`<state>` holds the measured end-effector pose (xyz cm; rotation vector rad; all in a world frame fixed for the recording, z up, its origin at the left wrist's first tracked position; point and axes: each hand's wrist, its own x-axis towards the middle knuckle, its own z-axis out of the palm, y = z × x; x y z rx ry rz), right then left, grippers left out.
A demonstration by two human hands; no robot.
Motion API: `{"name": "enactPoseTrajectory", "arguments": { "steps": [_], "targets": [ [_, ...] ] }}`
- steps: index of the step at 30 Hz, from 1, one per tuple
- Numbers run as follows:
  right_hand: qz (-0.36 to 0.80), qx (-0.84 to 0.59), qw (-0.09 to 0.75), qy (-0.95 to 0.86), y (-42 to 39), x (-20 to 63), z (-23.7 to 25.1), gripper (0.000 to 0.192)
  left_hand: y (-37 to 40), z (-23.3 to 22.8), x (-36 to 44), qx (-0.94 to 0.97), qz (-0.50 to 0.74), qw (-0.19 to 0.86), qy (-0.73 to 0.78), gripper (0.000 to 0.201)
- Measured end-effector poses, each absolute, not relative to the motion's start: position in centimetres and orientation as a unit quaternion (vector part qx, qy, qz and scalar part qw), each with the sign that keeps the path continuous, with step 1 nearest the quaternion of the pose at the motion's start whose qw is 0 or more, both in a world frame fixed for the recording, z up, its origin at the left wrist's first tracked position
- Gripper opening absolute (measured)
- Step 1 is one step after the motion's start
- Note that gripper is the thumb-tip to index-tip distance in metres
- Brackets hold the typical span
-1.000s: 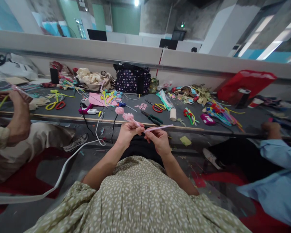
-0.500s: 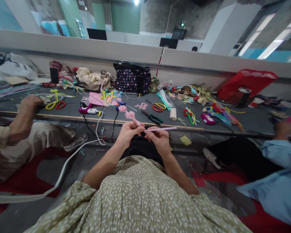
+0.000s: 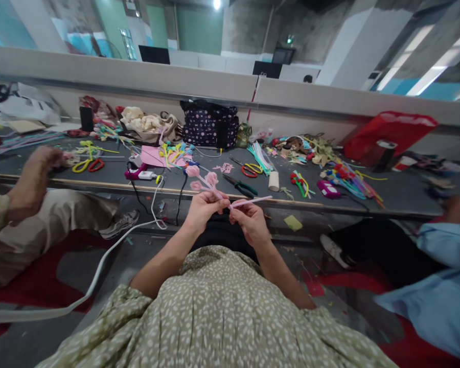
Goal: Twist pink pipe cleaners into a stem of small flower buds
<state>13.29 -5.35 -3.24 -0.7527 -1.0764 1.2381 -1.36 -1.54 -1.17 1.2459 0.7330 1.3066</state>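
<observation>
My left hand [image 3: 203,208] pinches the stem of a pink pipe-cleaner flower [image 3: 201,180], whose curled pink heads point up and to the left over the table's front edge. My right hand [image 3: 250,221] sits close beside it and grips a straight pale pink pipe cleaner [image 3: 253,201] that sticks out to the right. The two pieces meet between my fingertips. Both hands hover over my lap, just in front of the dark table [image 3: 398,191].
On the table lie green-handled pliers [image 3: 240,187], red and yellow scissors [image 3: 250,169], a polka-dot bag [image 3: 209,124], a red bag [image 3: 387,134] and several coloured pipe cleaners. A person's hand [image 3: 36,168] reaches in at the left; a blue-sleeved person [image 3: 444,276] sits at the right.
The flower heads have turned and spread in my left hand; the straight stem's free end tilted slightly. The person on the left lowered a hand to the table. The right person's hand moved outward.
</observation>
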Motion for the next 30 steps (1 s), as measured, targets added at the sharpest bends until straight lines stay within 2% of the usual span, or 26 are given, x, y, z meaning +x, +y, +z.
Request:
{"name": "enactPoseTrajectory", "arguments": {
  "steps": [11,13,21,25,30],
  "targets": [
    [0.310,-0.405,0.603,-0.613,-6.3,13.9,-2.8,0.010,-1.7,-0.6,-1.4,0.543,0.530,0.562,0.329,0.026],
    [0.336,-0.407,0.605,-0.596,-6.0,14.0,-2.9,0.011,-1.7,-0.7,-1.4,0.545,0.526,0.567,0.325,0.027],
    [0.585,-0.347,0.598,-0.424,-5.0,13.9,-3.2,0.018,-1.1,-1.4,-1.3,0.535,0.509,0.613,0.282,0.034],
    [0.597,-0.335,0.605,-0.406,-5.2,13.5,-3.2,0.019,-1.1,-1.5,-1.1,0.524,0.542,0.588,0.295,0.027],
    [0.547,-0.354,0.634,-0.416,-5.4,13.0,-3.4,0.020,-1.3,-1.5,-1.0,0.516,0.566,0.567,0.302,0.022]
  ]
}}
